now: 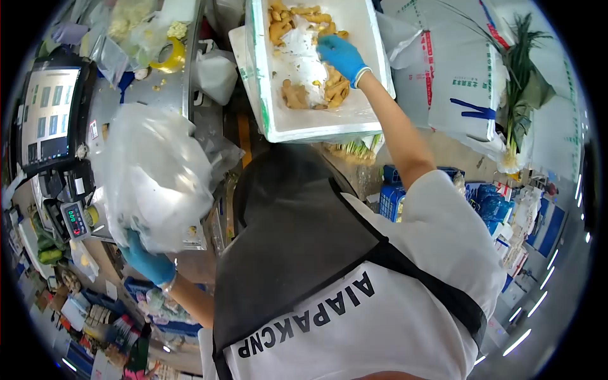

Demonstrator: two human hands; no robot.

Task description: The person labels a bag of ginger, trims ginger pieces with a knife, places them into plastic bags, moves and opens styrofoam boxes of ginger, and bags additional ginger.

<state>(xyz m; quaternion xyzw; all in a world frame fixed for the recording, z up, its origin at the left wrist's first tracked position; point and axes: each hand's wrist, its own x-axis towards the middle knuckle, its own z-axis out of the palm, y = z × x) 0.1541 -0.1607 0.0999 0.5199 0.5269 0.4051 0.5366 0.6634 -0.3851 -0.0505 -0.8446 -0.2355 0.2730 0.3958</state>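
Observation:
My left hand [147, 258], in a blue glove, is closed on the lower edge of a clear plastic bag [155, 174]. The bag is puffed out over the metal counter, and its contents cannot be made out. My right hand [342, 58], also gloved in blue, reaches into a white foam box [261, 76]. Its fingertips are beside pieces of ginger [316, 18] at the far end; the curl of the fingers is hidden by the back of the hand. More ginger [295, 95] lies at the box's near end, and the bare foam bottom shows between.
Left of the bag stand a touchscreen [47, 114] and a small digital display [75, 220]. A yellow tape roll [170, 56] lies on the counter [142, 95]. Foam boxes [456, 69] with long green leaves [520, 82] stand right. A blue crate [391, 201] is below my right arm.

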